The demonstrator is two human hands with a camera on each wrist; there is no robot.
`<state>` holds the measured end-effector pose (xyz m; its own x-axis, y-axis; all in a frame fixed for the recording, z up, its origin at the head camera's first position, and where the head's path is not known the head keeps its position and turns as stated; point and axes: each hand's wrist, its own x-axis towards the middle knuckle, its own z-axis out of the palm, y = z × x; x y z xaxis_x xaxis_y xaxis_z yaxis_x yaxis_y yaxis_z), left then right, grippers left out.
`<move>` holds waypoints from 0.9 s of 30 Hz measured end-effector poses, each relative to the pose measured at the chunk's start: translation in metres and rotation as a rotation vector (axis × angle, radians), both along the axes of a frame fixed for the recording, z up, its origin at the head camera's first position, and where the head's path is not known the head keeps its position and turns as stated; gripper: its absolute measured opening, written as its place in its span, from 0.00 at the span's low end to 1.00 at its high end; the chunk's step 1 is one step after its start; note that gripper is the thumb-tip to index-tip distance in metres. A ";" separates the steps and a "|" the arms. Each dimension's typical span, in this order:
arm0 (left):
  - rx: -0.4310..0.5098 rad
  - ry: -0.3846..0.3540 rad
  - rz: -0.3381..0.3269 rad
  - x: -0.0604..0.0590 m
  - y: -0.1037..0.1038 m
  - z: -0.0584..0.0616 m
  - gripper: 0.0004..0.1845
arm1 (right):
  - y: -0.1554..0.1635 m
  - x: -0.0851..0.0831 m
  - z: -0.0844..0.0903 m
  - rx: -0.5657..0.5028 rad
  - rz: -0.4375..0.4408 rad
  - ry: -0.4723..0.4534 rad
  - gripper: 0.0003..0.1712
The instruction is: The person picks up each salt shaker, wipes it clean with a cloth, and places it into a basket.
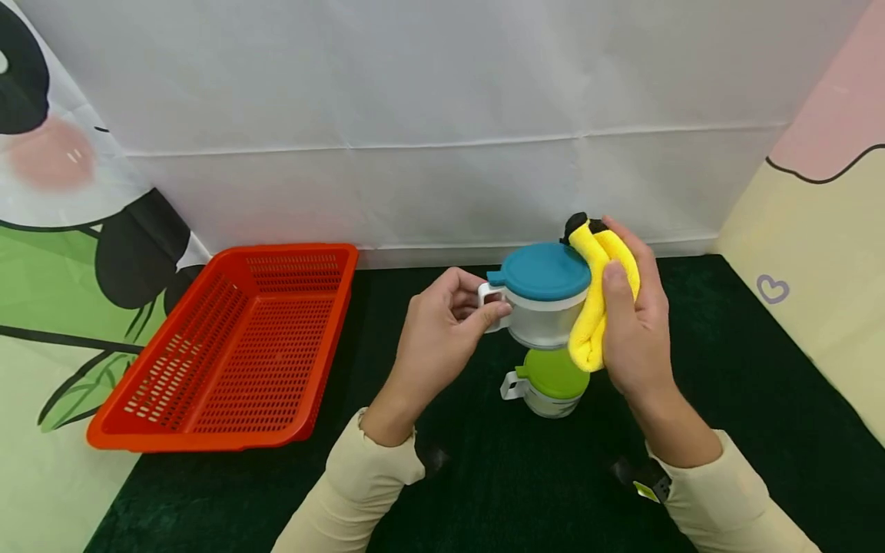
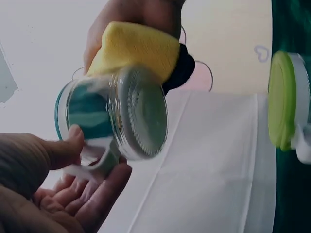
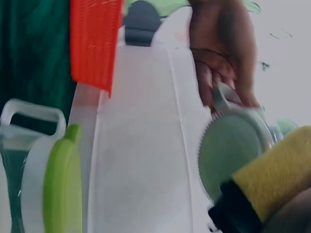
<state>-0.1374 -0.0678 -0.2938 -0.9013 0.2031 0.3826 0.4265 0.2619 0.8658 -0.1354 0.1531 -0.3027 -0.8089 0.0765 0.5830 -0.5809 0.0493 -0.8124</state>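
Pinching white handle (image 1: pixel 482 295) of clear round blue-lidded jar (image 1: pixel 545 321) at its 9 o'clock: left hand (image 1: pixel 439 334). Right hand (image 1: pixel 638 326) grips yellow-black fabric cloth (image 1: pixel 588 330) at 3 o'clock; round green-lidded jar (image 1: pixel 553 375) at 6.

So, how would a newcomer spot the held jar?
In the head view, find the red basket. To its right, a clear jar is held by its white handle beside a yellow cloth. Its blue lid sets it apart from the green-lidded jar.

Cream, cuffed sleeves (image 1: pixel 349 495) are worn; by the right cuff (image 1: pixel 708 476), a black device (image 1: pixel 662 485) is marked yellow-green.
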 end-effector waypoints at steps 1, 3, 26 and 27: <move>0.007 -0.008 0.011 0.000 0.002 0.000 0.11 | -0.004 0.002 -0.002 0.034 -0.060 0.066 0.25; 0.017 -0.024 0.030 0.001 0.005 0.002 0.12 | -0.010 0.004 -0.005 0.098 -0.161 0.184 0.26; 0.052 -0.061 -0.017 -0.001 -0.005 0.001 0.09 | -0.009 0.004 -0.037 0.029 -0.057 0.189 0.30; 0.043 -0.067 -0.020 -0.001 -0.005 0.001 0.10 | -0.007 0.004 -0.033 0.012 -0.038 0.155 0.30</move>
<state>-0.1381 -0.0724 -0.2925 -0.9209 0.2064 0.3307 0.3725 0.2157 0.9026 -0.1313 0.1462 -0.3361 -0.7055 0.0975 0.7020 -0.6972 0.0823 -0.7121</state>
